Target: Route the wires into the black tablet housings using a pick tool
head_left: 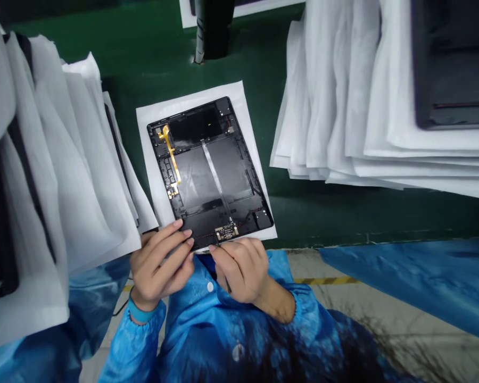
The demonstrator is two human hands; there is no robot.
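Observation:
A black tablet housing (pixel 239 165) lies open side up on a white foam sheet (pixel 147 154), tilted slightly. Inside it are an orange flex cable (pixel 171 154) along the left, a silver strip (pixel 213 173) down the middle and a small circuit board (pixel 226 231) at the near edge. My left hand (pixel 162 266) rests its fingers, slightly apart, on the housing's near left corner. My right hand (pixel 241 268) is closed at the near edge, just below the circuit board, around a thin dark tool (pixel 228 286) that is mostly hidden by the fingers.
Stacked white foam sheets with dark panels between them stand at the left (pixel 83 175). Another sheet stack (pixel 335 106) is at the right, with a black housing (pixel 455 69) on top. A dark post (pixel 217 29) rises from the green table (pixel 151 69) at the back.

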